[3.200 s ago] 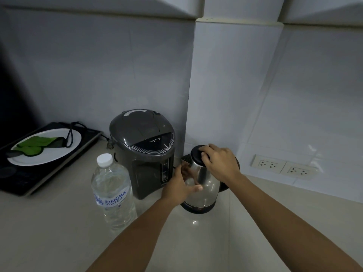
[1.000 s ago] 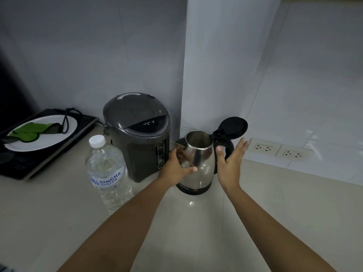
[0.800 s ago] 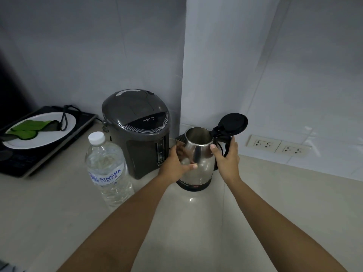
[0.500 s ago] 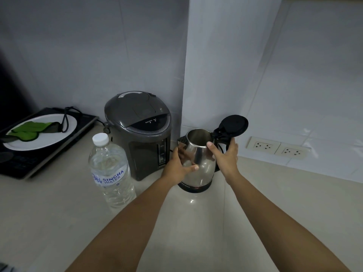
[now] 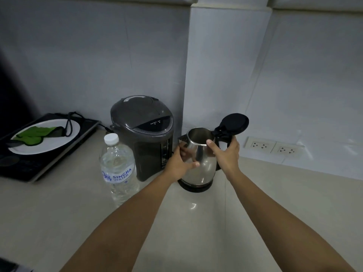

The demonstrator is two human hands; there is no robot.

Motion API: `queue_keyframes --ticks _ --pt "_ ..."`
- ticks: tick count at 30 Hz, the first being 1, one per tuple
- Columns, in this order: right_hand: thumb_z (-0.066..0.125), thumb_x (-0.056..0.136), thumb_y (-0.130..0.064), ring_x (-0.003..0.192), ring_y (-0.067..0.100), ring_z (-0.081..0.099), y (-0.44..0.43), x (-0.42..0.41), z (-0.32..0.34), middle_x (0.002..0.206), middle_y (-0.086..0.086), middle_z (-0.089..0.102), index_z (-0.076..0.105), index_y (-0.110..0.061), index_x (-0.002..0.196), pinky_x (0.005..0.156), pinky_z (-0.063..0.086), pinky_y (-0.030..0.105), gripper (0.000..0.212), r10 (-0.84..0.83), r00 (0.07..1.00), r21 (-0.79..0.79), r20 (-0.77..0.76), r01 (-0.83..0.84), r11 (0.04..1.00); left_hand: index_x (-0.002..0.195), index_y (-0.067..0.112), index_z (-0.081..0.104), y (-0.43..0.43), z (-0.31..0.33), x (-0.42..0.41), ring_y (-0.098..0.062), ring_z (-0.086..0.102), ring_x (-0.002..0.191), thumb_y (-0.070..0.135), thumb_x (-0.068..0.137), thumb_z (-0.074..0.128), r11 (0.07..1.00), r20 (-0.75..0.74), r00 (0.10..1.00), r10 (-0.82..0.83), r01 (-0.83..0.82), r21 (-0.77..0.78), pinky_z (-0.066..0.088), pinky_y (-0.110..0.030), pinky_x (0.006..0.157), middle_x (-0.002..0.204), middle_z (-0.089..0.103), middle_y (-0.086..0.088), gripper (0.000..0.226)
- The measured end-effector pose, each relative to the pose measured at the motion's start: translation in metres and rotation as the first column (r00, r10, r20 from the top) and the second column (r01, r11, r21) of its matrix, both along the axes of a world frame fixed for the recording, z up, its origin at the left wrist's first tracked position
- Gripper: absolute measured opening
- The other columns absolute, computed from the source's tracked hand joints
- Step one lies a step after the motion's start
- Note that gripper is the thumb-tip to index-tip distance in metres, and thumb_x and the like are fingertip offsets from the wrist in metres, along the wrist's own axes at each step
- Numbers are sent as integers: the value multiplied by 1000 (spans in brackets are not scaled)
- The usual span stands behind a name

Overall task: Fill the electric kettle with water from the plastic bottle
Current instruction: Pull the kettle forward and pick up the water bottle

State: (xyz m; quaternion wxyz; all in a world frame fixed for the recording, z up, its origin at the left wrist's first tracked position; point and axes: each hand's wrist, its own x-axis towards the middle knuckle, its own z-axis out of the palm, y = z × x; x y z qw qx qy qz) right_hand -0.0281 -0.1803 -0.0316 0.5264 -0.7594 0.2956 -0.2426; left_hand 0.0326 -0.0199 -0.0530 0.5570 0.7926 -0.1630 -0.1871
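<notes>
Pale tiled walls met at a jutting corner pillar behind a cream worktop (image 5: 275,203) that ran wide and bare toward the right and the near edge. At the far left sat a dark cooktop (image 5: 39,163) carrying a white plate (image 5: 49,144) of green leaves. Next came a grey hot-water dispenser (image 5: 143,134), upright against the wall. Just in front of it, to its left, stood the plastic bottle (image 5: 117,165), upright, white cap on, apparently nearly full. The electric kettle (image 5: 200,160) stood on its black base right of the dispenser, lid (image 5: 233,122) hinged back, mouth open upward.

The left hand (image 5: 180,163) curled against the kettle's steel side, near the spout. The right hand (image 5: 227,154) was wrapped round the black handle, thumb pressing on the body.

The bottle lay to the left of both hands, its long axis vertical, and nearer the left hand; that hand would probably reach for it. Uncapping seemed the next need. The dispenser crowded the bottle's far side, so lifting toward the open near worktop looked easier.
</notes>
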Motion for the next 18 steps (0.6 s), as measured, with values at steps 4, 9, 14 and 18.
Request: queue_keyframes --ticks 4,9,14,18 --pt "69 52 -82 145 30 28 5 -19 5 157 5 29 30 -28 150 114 32 55 118 -36 999 -1 40 36 999 143 25 37 8 7 -12 -12 53 116 28 70 86 1000 69 998 -11 10 9 44 -32 102 123 57 7 88" --pt "75 63 -70 147 32 21 25 -52 6 159 7 24 26 -29 152 116 27 53 110 -106 994 -15 31 106 994 129 29 43 27 2 -37 -12 58 112 31 69 88 999 91 994 -54 53 7 45 -24 92 112 59 12 75" --pt "73 61 -72 145 32 23 54 -93 -4 158 8 27 30 -27 150 115 28 50 109 -177 983 8 42 177 984 119 34 44 50 -4 -60 -9 60 108 32 63 90 993 117 986 -118 118 6 47 -24 91 112 62 11 73" --pt "69 54 -79 141 30 32 81 -120 -18 151 5 40 39 -26 145 112 33 49 109 -212 977 22 36 211 977 132 23 46 75 -19 -77 -12 61 110 37 60 90 986 115 980 -161 155 61 49 -28 96 115 64 8 85"
